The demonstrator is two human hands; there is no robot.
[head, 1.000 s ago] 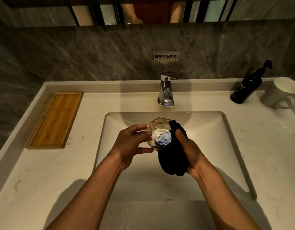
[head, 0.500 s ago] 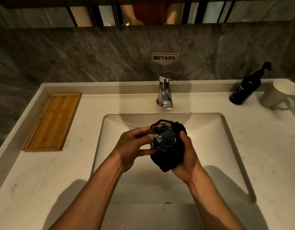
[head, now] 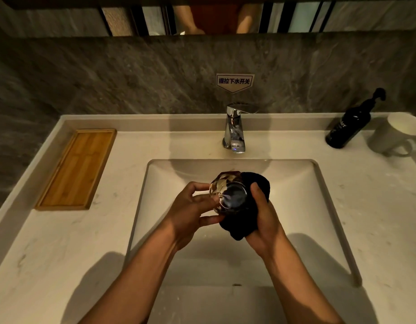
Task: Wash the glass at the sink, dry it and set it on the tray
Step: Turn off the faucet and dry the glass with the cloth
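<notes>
A faceted clear glass [head: 228, 192] lies on its side above the sink basin [head: 319, 206], its base turned toward me. My left hand [head: 190, 211] grips it from the left with the fingertips. My right hand [head: 265, 218] holds a dark cloth [head: 246, 220] pressed against the glass's right side and underside. The wooden tray [head: 78, 169] lies on the counter at the far left, with nothing on it.
A chrome faucet [head: 233, 132] stands behind the basin, with no water running. A black pump bottle [head: 349, 127] and a white mug [head: 391, 136] stand at the back right of the pale counter [head: 50, 253]. A stone wall rises behind.
The cloth has gone from hanging beside the glass to wrapping around its right side. The glass has turned in my hands, and both hands stay over the basin.
</notes>
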